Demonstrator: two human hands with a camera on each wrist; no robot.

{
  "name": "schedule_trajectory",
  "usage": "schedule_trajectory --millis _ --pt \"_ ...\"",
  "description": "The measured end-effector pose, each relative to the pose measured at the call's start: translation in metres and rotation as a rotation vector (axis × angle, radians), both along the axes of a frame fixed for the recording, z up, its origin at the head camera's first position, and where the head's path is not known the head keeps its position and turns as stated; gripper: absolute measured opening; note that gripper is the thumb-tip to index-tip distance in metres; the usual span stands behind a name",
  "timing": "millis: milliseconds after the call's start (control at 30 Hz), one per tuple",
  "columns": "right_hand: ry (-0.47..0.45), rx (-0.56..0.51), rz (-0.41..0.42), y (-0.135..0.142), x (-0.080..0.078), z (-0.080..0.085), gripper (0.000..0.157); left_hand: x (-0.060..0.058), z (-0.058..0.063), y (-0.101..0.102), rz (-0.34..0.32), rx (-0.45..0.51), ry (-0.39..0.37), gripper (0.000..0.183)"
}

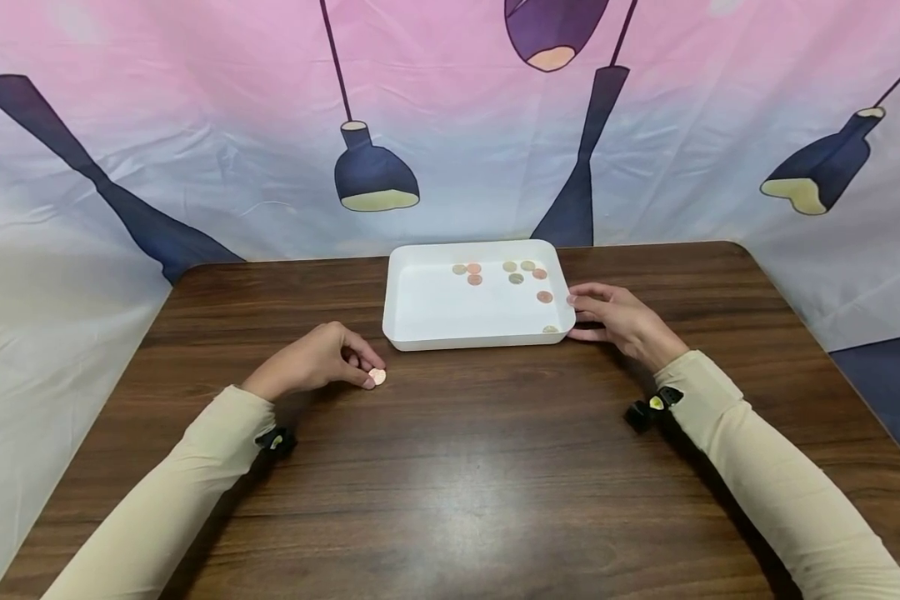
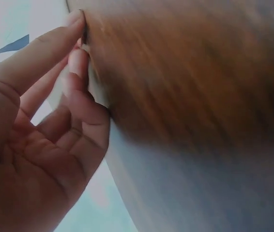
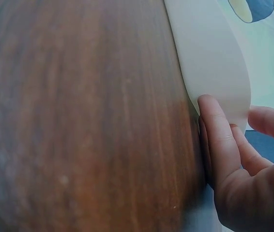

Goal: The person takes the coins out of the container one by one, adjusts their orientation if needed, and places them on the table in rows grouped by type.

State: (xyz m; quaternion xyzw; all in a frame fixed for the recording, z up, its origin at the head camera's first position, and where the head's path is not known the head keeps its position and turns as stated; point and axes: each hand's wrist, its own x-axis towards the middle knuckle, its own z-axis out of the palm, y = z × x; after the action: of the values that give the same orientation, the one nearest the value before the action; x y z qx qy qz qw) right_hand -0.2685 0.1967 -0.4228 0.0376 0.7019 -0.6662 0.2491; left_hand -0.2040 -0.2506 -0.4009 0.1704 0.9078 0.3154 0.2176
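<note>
In the head view, my left hand point(image 1: 326, 358) pinches a coin point(image 1: 377, 377) by its edge between thumb and fingertips, low at the table surface. The left wrist view shows that hand point(image 2: 50, 130) from the palm side, its thumb and forefinger nearly together. Just to the right stands a shallow white tray point(image 1: 427, 308) with several coppery and pale yellow coins in its right half. My right hand point(image 1: 622, 321) touches the tray's right side with fairly straight fingers. From the right wrist, one finger point(image 3: 219, 135) lies along the tray's outer wall point(image 3: 214, 53) and another meets the rim.
A dark wood-grain table point(image 1: 450, 450) carries everything. Behind its far edge hangs a pink and blue cloth point(image 1: 465, 150) printed with lamps. Small dark wrist devices point(image 1: 276, 440) are strapped over both beige sleeves.
</note>
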Motion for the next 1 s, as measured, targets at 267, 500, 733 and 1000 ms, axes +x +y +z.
schedule_trajectory --millis 267,500,733,1000 --pt "0.007 -0.007 -0.006 0.002 0.001 0.003 0.048 0.002 0.016 0.005 0.003 -0.017 0.076 0.023" --pt "0.001 -0.019 -0.006 0.004 0.001 0.001 0.05 -0.01 0.039 0.028 0.113 0.065 0.174 0.014" --pt "0.0 -0.023 0.011 0.004 0.001 -0.001 0.051 -0.035 0.046 0.063 0.132 0.112 0.173 0.025" --pt "-0.002 -0.027 0.01 0.003 0.002 0.001 0.052 -0.067 0.031 0.088 0.12 0.02 0.181 0.027"
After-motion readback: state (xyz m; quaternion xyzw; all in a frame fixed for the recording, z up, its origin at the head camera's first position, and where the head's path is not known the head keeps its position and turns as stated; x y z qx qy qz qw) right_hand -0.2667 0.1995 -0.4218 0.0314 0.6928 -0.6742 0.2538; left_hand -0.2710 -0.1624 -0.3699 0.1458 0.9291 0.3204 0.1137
